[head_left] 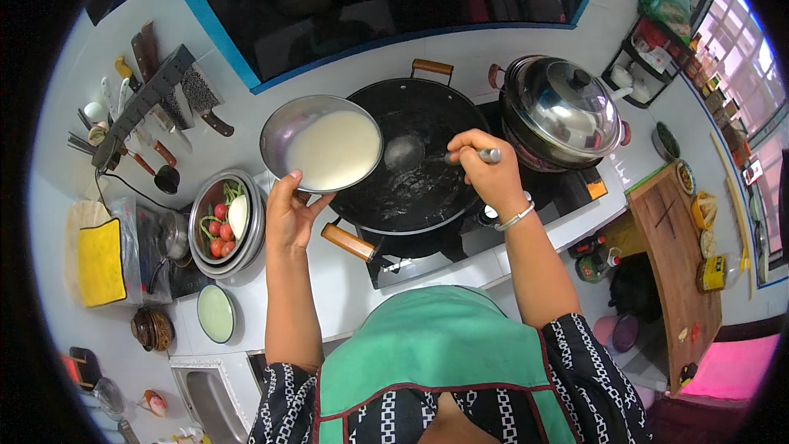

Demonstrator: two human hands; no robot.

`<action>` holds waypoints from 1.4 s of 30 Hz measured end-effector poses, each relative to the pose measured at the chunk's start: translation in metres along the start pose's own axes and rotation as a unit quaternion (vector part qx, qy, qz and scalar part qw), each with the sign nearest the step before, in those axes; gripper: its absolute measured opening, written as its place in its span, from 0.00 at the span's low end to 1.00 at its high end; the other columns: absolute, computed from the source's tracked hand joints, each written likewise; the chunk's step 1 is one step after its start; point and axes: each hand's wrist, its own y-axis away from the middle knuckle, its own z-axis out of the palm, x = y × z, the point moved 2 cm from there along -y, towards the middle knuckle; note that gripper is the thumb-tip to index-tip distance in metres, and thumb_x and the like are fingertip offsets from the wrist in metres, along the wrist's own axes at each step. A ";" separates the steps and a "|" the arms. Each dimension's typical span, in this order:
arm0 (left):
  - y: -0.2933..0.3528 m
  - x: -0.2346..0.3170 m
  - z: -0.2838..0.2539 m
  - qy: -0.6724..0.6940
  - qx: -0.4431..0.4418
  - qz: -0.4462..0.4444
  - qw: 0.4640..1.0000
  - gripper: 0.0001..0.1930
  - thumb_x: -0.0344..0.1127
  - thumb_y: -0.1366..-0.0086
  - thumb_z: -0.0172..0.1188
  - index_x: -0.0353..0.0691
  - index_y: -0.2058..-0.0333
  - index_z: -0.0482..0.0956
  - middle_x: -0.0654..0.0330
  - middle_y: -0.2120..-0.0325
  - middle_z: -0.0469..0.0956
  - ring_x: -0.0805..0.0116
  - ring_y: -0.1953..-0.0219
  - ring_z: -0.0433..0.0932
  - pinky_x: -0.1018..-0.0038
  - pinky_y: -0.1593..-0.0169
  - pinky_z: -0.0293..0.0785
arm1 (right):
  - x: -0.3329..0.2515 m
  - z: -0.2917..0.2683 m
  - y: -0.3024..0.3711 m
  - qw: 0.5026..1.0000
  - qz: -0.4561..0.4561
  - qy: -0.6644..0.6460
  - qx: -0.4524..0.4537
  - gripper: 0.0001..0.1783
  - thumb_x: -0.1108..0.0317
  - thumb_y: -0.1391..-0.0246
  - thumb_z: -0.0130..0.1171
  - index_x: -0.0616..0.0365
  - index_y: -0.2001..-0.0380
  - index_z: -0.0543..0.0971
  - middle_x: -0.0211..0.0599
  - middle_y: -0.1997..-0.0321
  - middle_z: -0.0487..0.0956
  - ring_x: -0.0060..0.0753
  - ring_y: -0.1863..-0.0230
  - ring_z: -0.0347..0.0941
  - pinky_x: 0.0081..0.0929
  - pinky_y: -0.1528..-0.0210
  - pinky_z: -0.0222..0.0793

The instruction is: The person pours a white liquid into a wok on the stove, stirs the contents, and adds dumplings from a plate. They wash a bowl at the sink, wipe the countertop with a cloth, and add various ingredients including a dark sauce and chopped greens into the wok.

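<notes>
My left hand (294, 212) grips the near rim of a steel bowl (276, 133), thumb on the edge and fingers beneath. A pale, creamy liquid (333, 152) pools inside, and the bowl overlaps the left side of a black wok (444, 210). My right hand (488, 166) is closed round the handle of a ladle (404, 154), whose round head is down in the wok. The wok's dark inside looks wet and shiny, with whitish streaks near the ladle. Wooden handles (348, 242) stick out from the wok's near left and far sides.
Right of the wok stands a lidded steel pot (567, 111). At left are stacked bowls with radishes (220, 230), a pale green bowl (216, 313) and a wall knife rack (144, 107). A wooden board (678, 263) lies at far right, a sink (209, 403) at lower left.
</notes>
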 end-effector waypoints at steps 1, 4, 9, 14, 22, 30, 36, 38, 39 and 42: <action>-0.002 0.000 0.000 -0.002 0.002 -0.002 1.000 0.19 0.39 0.43 0.55 0.33 0.57 0.66 0.50 0.56 0.68 0.58 0.51 0.68 0.49 0.49 0.69 | 0.000 -0.002 0.003 1.000 0.003 0.001 -0.004 0.07 0.74 0.55 0.50 0.61 0.74 0.79 0.32 0.78 0.78 0.18 0.77 0.71 0.16 0.74 0.65; -0.013 -0.005 -0.006 -0.009 -0.002 -0.007 1.000 0.18 0.39 0.43 0.55 0.33 0.58 0.67 0.50 0.57 0.68 0.58 0.52 0.68 0.49 0.49 0.69 | 0.000 -0.021 0.009 0.999 0.039 -0.010 0.010 0.08 0.74 0.54 0.49 0.61 0.74 0.79 0.31 0.78 0.78 0.17 0.79 0.71 0.15 0.76 0.65; -0.029 -0.007 -0.002 -0.031 -0.021 -0.029 0.999 0.27 0.42 0.44 0.58 0.35 0.50 0.63 0.53 0.51 0.65 0.56 0.48 0.65 0.50 0.45 0.64 | 0.007 -0.020 0.000 0.999 0.016 -0.006 0.043 0.08 0.74 0.54 0.49 0.62 0.74 0.78 0.33 0.77 0.79 0.18 0.78 0.72 0.16 0.75 0.66; -0.035 -0.007 0.002 -0.039 -0.024 -0.031 0.998 0.27 0.43 0.45 0.59 0.36 0.50 0.63 0.53 0.52 0.65 0.56 0.48 0.65 0.50 0.45 0.65 | 0.001 -0.009 0.013 0.999 0.014 -0.033 -0.004 0.07 0.75 0.54 0.50 0.62 0.74 0.78 0.34 0.77 0.79 0.20 0.75 0.74 0.17 0.72 0.68; -0.037 -0.005 0.009 -0.048 -0.028 -0.028 0.998 0.27 0.43 0.45 0.59 0.36 0.50 0.63 0.52 0.51 0.65 0.56 0.47 0.64 0.50 0.45 0.64 | 0.006 -0.024 0.001 0.999 0.003 0.007 0.044 0.08 0.73 0.54 0.49 0.63 0.74 0.78 0.34 0.77 0.79 0.22 0.74 0.75 0.19 0.70 0.68; -0.031 0.002 0.013 -0.041 -0.010 0.002 0.999 0.18 0.40 0.44 0.56 0.35 0.59 0.66 0.50 0.56 0.67 0.55 0.51 0.67 0.48 0.49 0.67 | -0.003 -0.038 0.011 0.997 0.070 -0.026 0.028 0.09 0.72 0.53 0.47 0.59 0.74 0.78 0.32 0.77 0.79 0.14 0.84 0.66 0.14 0.83 0.61; -0.030 0.002 0.022 -0.041 -0.010 -0.002 0.999 0.18 0.40 0.44 0.56 0.35 0.60 0.66 0.52 0.58 0.68 0.58 0.53 0.68 0.48 0.49 0.67 | 0.007 -0.016 0.000 0.999 0.014 -0.029 0.019 0.08 0.72 0.54 0.50 0.62 0.75 0.79 0.33 0.77 0.79 0.18 0.78 0.72 0.16 0.79 0.66; -0.029 0.003 0.022 -0.041 -0.008 -0.002 0.999 0.18 0.40 0.44 0.56 0.35 0.60 0.66 0.52 0.58 0.68 0.60 0.54 0.68 0.48 0.49 0.67 | 0.003 -0.015 0.007 0.996 0.074 -0.037 -0.017 0.09 0.71 0.54 0.50 0.61 0.74 0.79 0.34 0.76 0.79 0.17 0.79 0.72 0.15 0.80 0.65; -0.027 0.004 0.018 -0.040 -0.006 0.002 0.999 0.18 0.40 0.44 0.56 0.35 0.60 0.66 0.52 0.58 0.68 0.60 0.54 0.68 0.48 0.49 0.67 | -0.001 -0.018 0.010 0.995 0.082 -0.051 -0.020 0.09 0.71 0.54 0.49 0.60 0.74 0.79 0.33 0.76 0.79 0.17 0.80 0.71 0.14 0.81 0.64; -0.025 0.005 0.016 -0.038 -0.004 0.005 0.999 0.18 0.40 0.44 0.56 0.35 0.59 0.66 0.53 0.58 0.69 0.61 0.54 0.68 0.48 0.49 0.68 | -0.001 -0.040 0.010 0.996 0.082 -0.043 0.017 0.09 0.71 0.54 0.48 0.59 0.74 0.79 0.32 0.77 0.78 0.15 0.82 0.68 0.14 0.83 0.62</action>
